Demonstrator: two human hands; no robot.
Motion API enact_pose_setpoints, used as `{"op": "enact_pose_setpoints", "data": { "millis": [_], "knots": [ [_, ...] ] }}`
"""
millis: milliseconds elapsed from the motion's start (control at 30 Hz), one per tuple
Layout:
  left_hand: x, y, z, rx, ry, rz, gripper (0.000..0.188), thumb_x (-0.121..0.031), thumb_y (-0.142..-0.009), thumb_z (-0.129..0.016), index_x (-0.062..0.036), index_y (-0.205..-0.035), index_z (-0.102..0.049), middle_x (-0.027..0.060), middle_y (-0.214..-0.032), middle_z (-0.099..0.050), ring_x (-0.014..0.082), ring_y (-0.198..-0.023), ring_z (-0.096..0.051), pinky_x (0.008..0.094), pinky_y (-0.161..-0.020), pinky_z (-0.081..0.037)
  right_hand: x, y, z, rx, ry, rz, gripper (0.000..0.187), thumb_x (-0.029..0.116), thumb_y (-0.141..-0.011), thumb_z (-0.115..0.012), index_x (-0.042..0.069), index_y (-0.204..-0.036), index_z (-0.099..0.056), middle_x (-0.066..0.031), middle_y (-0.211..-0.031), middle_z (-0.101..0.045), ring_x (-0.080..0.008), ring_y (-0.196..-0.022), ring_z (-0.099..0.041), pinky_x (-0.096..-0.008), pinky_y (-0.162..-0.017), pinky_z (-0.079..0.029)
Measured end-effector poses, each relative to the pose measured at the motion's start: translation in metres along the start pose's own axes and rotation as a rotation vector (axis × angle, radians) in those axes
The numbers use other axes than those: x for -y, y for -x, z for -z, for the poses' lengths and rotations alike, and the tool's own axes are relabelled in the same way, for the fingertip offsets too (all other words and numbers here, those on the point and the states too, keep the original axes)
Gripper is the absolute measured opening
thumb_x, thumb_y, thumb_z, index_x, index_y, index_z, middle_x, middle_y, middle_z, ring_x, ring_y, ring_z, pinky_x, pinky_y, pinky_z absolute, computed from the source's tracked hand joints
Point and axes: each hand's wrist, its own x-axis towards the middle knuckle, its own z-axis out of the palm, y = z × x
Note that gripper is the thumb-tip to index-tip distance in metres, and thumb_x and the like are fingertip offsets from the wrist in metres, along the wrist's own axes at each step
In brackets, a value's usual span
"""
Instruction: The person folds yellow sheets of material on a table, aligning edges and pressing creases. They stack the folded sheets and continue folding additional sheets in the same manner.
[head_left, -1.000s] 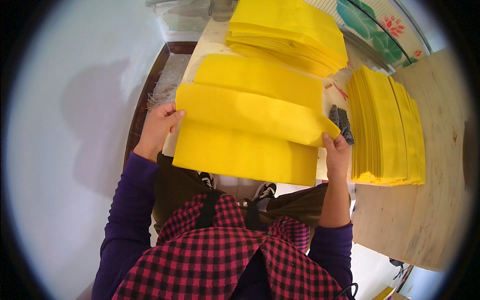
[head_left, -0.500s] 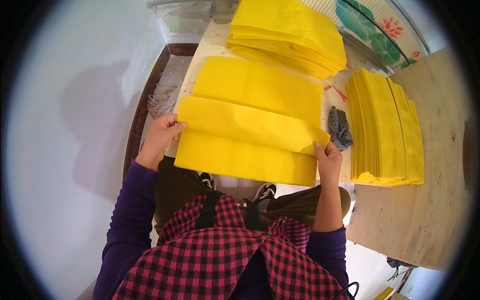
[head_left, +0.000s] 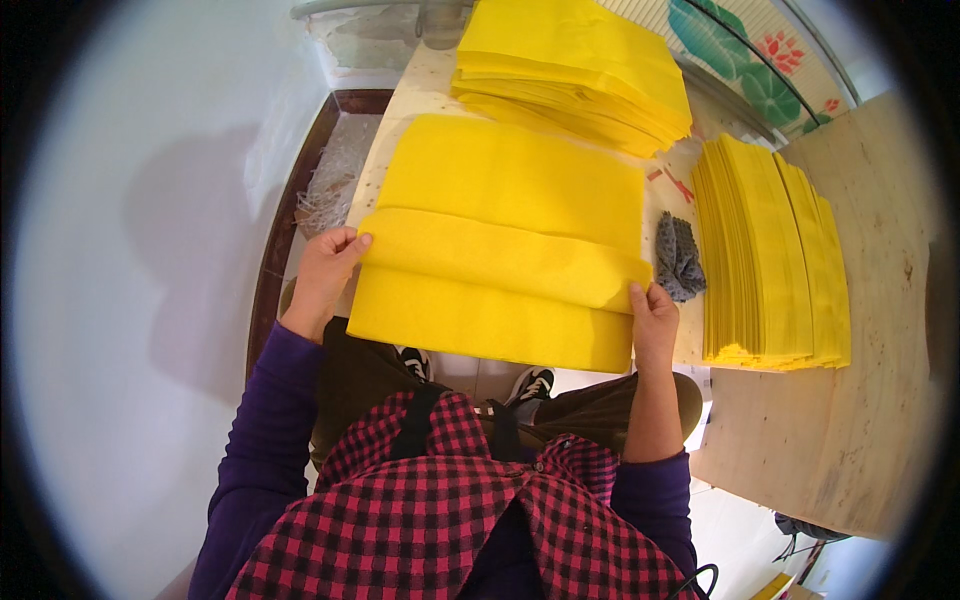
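A yellow fabric sheet (head_left: 500, 258) lies with a folded band across its middle, on top of more flat yellow fabric (head_left: 500, 320). My left hand (head_left: 325, 272) pinches the band's left end between thumb and fingers. At the right end, my right hand (head_left: 655, 318) grips the band's corner the same way. Between the two hands the band is stretched fairly flat, with a slight ripple toward the right. The fabric's near edge reaches the front of the pale table and hides that edge.
A thick pile of yellow fabric (head_left: 570, 60) sits at the far side, and folded yellow pieces (head_left: 765, 250) stand stacked at the right. A crumpled grey cloth (head_left: 679, 258) and red scraps (head_left: 678, 184) lie between. Left is a white wall (head_left: 150, 300); wooden board (head_left: 860, 430) stretches right.
The band has come down a little and lies flatter on the fabric beneath. My right hand has moved slightly left with its end; both hands keep their grip.
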Motion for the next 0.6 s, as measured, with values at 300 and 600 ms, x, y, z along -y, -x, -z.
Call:
{"op": "enact_pose_setpoints", "data": {
  "millis": [300,600],
  "knots": [
    [-0.010,-0.005,-0.006,-0.033,0.010,-0.073,0.013,-0.011,-0.091,-0.061,0.0010,-0.094,-0.065,-0.0003,-0.085,-0.065,0.0052,-0.077,-0.056,0.0208,-0.072,-0.044,0.004,0.006,-0.004,-0.009,-0.055,0.059,0.013,0.011,-0.092,-0.061,-0.001,-0.088,-0.060,0.0038,-0.077,-0.056,-0.0037,-0.071,-0.048,-0.0194,-0.063,-0.039],
    [0.005,-0.017,-0.005,-0.048,0.013,-0.017,0.013,-0.012,-0.089,-0.064,0.0003,-0.089,-0.065,-0.0015,-0.078,-0.062,0.0047,-0.070,-0.053,0.0201,-0.066,-0.042,0.003,0.005,-0.005,-0.008,-0.051,0.047,0.013,0.009,-0.091,-0.061,-0.003,-0.095,-0.061,0.0010,-0.081,-0.058,-0.0060,-0.073,-0.050,-0.0202,-0.066,-0.041]
  ]
}}
